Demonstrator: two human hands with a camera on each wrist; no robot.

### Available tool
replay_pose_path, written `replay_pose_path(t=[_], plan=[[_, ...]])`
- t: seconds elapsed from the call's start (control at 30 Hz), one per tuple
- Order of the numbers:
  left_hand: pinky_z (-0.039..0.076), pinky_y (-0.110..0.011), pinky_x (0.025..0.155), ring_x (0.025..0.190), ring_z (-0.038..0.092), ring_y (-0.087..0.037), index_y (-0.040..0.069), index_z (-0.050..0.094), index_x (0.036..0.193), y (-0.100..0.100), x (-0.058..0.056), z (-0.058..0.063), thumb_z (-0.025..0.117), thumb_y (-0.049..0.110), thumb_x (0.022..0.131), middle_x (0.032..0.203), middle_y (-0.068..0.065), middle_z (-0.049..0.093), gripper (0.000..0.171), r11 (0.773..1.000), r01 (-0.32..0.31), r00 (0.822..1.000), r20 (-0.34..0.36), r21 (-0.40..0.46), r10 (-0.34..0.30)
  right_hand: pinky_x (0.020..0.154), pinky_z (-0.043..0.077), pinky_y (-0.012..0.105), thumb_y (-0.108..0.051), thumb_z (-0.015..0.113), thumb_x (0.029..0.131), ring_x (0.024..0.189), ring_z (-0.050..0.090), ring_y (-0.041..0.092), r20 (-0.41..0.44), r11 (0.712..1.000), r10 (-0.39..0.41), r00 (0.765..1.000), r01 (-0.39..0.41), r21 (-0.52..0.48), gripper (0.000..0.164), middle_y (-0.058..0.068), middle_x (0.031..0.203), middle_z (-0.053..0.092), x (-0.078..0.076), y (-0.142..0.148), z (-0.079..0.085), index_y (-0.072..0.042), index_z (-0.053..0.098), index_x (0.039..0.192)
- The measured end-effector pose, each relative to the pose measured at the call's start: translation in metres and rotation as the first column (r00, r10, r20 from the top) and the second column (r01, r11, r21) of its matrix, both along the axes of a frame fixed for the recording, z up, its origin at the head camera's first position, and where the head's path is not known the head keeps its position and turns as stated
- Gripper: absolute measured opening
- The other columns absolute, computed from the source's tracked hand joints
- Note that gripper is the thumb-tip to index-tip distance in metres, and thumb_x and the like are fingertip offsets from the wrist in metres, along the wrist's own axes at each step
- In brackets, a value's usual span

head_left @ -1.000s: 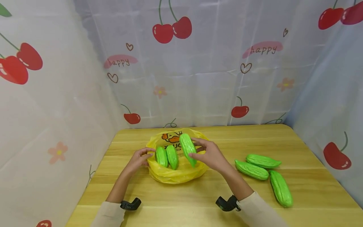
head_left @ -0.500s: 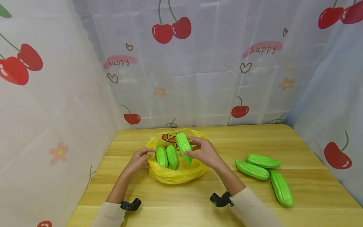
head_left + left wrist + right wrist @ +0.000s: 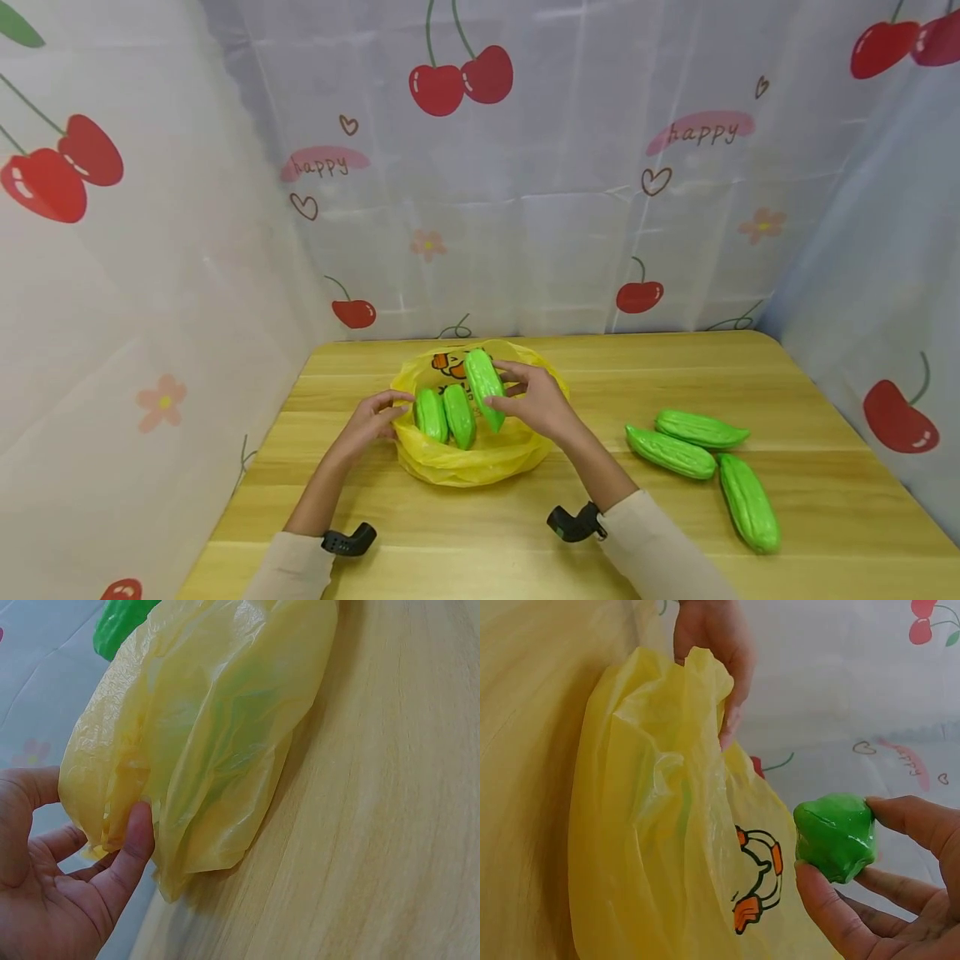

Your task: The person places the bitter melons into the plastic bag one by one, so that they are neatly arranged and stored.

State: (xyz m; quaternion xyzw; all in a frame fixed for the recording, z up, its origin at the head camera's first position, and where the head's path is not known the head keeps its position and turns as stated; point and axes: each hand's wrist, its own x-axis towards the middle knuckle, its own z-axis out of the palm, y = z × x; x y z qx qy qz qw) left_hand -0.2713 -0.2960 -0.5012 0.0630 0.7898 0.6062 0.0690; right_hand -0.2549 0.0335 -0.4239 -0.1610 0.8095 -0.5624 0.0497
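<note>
A yellow plastic bag with a printed cartoon duck stands open on the table. My left hand grips its left rim, thumb on one side and fingers on the other, as the left wrist view shows. My right hand pinches a glossy green ridged bitter melon, held tilted over the bag's mouth. Two more bitter melons lie side by side inside the bag, a left one and a right one. In the right wrist view the held bitter melon shows end-on between thumb and fingers.
Three other bitter melons lie on the wooden table at the right: a back one, a middle one and a front one. A cherry-print curtain hangs behind the table and along both sides.
My right hand has moved left with the bitter melon, further over the bag and closer to the two inside. My left hand keeps its grip on the rim.
</note>
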Motion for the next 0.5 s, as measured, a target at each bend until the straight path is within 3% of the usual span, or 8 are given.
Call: replay_pose_path(t=[0.33,0.5], plan=[[0.059,-0.033,0.069,0.095,0.058,-0.02,-0.003,0.062,0.132,-0.001,-0.002,-0.001,0.059,0.019,0.104,0.134,-0.02,0.053,0.036,1.0,0.016,1.0,-0.005,-0.003,-0.016,0.077,0.061,0.043,-0.017,0.082,0.087,0.103,0.066,0.033,0.042,0.998,-0.021,0.999,0.023,-0.06,0.062,0.017,0.131,0.065,-0.006,-0.004,-0.013,-0.015,0.059,0.145],[0.059,-0.033,0.069,0.096,0.056,-0.021,-0.003,0.061,0.133,-0.001,-0.001,-0.001,0.06,0.021,0.104,0.13,-0.021,0.052,0.038,1.0,0.009,1.0,0.0,-0.001,-0.009,0.074,0.061,0.039,-0.016,0.082,0.087,0.105,0.065,0.034,0.047,0.998,-0.021,0.999,0.024,-0.062,0.063,0.018,0.132,0.064,-0.006,-0.006,-0.018,-0.013,0.058,0.145]])
